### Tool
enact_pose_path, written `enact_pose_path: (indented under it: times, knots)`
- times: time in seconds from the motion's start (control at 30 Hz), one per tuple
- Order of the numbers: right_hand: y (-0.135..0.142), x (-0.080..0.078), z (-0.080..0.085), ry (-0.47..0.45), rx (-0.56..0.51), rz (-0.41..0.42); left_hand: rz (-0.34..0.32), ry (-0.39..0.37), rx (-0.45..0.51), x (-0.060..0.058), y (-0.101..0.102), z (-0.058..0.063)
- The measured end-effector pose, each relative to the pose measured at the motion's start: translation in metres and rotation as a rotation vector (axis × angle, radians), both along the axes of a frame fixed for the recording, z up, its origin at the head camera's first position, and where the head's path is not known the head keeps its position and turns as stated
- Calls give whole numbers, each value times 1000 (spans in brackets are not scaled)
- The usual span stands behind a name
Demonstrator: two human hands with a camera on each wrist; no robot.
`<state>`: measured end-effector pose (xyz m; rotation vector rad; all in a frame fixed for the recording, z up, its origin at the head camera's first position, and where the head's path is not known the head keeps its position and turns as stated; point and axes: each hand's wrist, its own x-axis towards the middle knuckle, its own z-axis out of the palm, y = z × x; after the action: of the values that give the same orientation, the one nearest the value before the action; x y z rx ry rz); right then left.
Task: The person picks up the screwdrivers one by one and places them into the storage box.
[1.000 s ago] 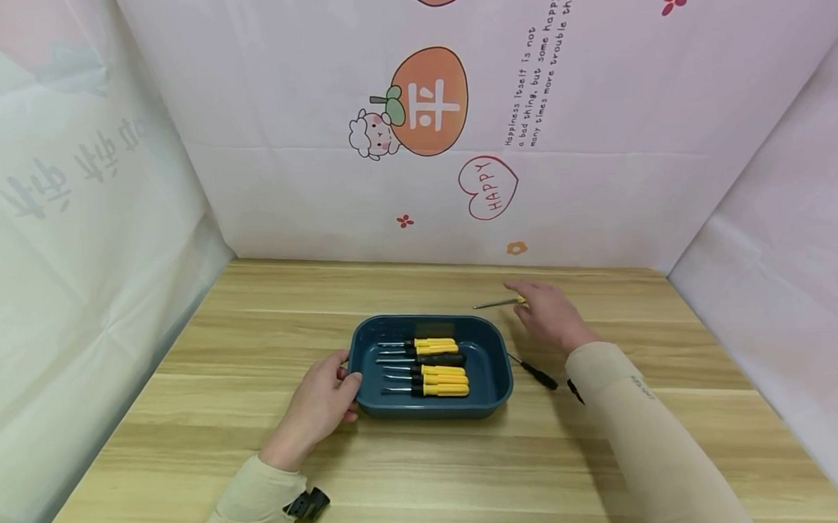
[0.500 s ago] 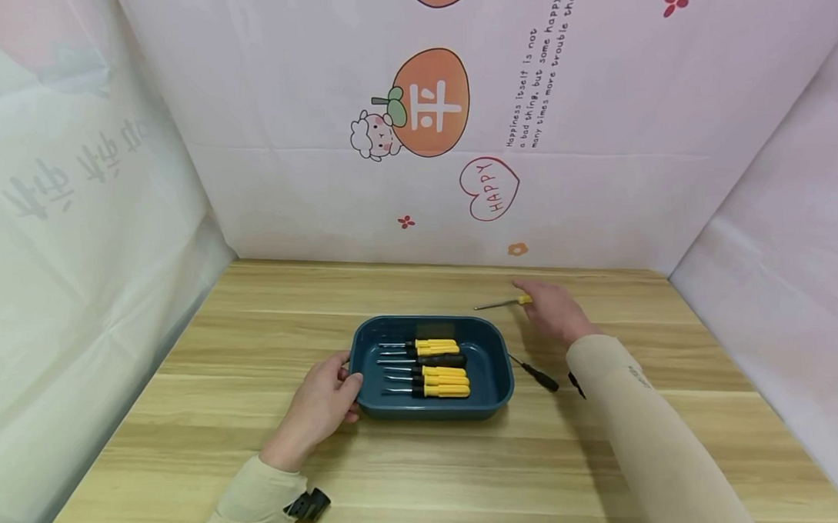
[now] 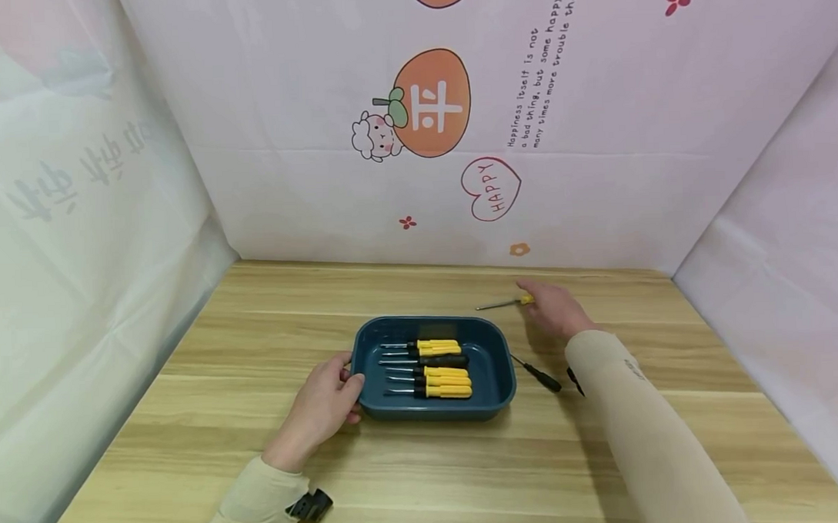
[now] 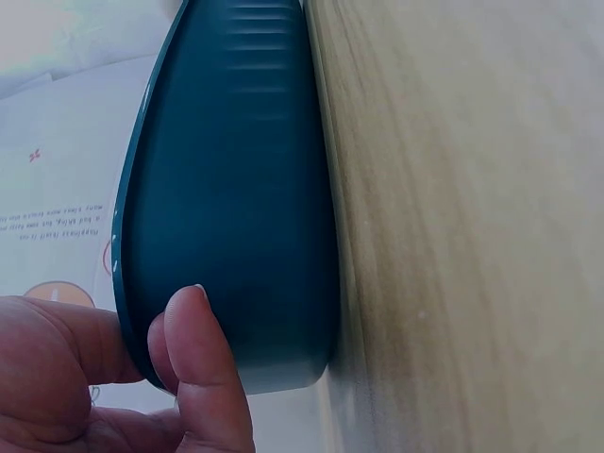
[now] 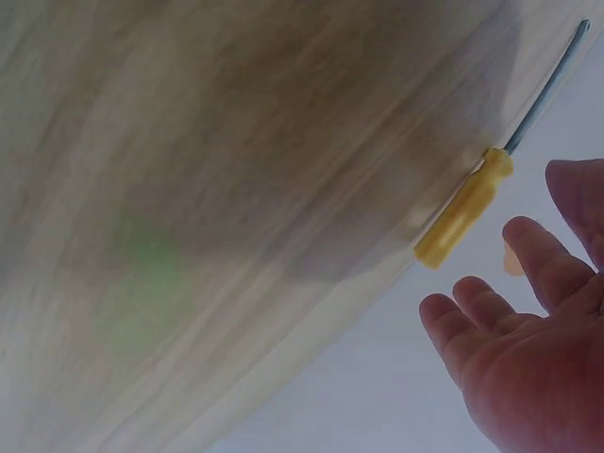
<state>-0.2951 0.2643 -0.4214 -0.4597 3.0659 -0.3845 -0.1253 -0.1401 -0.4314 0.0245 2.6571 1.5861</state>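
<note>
My left hand (image 3: 320,407) grips the left end of a dark blue rectangular tray (image 3: 434,413), thumb at the rim. The left wrist view shows the fingers around the tray's corner, against its outer wall (image 4: 236,198). Inside the tray lie several screwdrivers with yellow handles (image 3: 447,371) and one with a black handle (image 3: 445,361). My right hand (image 3: 558,312) hovers over a yellow-handled screwdriver (image 5: 464,212) lying on the table behind the tray, its shaft pointing left. In the right wrist view, the right fingers (image 5: 543,269) are spread and stand apart from the handle.
A black-handled screwdriver (image 3: 542,377) lies on the wooden table (image 3: 426,477) just right of the tray, near the right sleeve (image 3: 624,393). White printed sheets (image 3: 305,181) stand along the back and both sides of the table.
My right hand has shifted slightly right over the loose yellow screwdriver, leaving more of its handle in sight. The left hand stays on the tray.
</note>
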Motion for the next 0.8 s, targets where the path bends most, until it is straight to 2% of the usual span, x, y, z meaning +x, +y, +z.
enact_pose_path:
  times: [0.23,0.8]
  knots:
    - [3,-3,-2,-73,8,-57,3,2,-6,-1,0,-1]
    - [4,-4,-5,-104,22,-56,4,8,1,-1,0,-2]
